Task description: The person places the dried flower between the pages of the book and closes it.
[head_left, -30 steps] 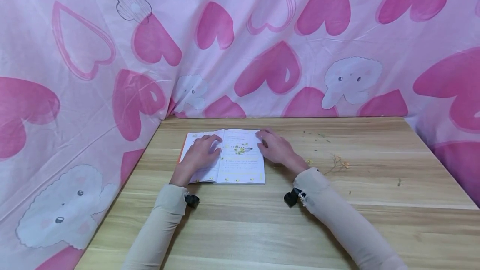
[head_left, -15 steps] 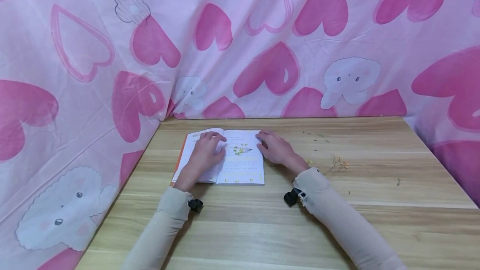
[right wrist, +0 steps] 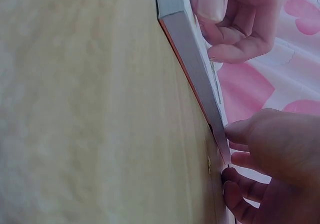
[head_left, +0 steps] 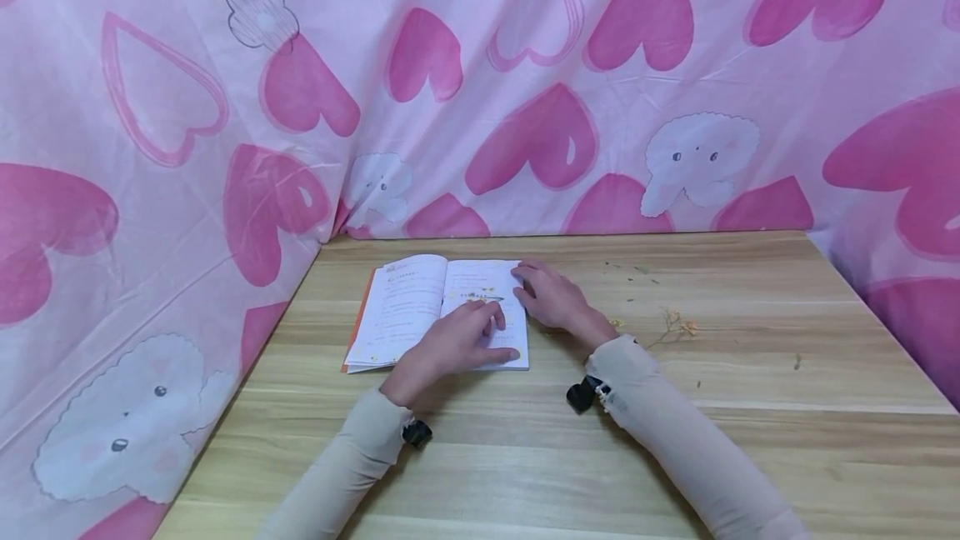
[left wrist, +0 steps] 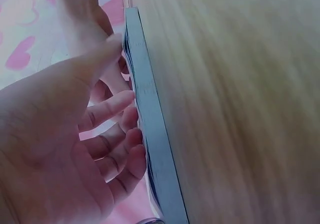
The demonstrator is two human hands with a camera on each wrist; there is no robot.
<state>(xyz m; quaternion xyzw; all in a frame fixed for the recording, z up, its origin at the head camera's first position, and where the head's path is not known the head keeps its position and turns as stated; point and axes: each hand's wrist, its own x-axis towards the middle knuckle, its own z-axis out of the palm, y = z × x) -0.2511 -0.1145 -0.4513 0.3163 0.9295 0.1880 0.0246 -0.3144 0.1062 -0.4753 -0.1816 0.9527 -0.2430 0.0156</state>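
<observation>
1. The open book (head_left: 405,307) lay on the desk (head_left: 495,457), its pages probably flimsy, its outer edges the firmer hold.
2. The left hand (head_left: 456,340) spread loosely over its right page.
3. The right hand's (head_left: 553,297) fingers, apart, touched its right edge.

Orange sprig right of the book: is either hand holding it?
No, in the head view the sprig lies on the table, the left hand over the book, the right hand at its edge.

The left hand (left wrist: 55,129), fingers slightly bent, is at the book (left wrist: 155,119), seen edge-on against the table (left wrist: 240,104); behind are the right hand (left wrist: 87,24) and heart-print cloth (left wrist: 25,49).
</observation>
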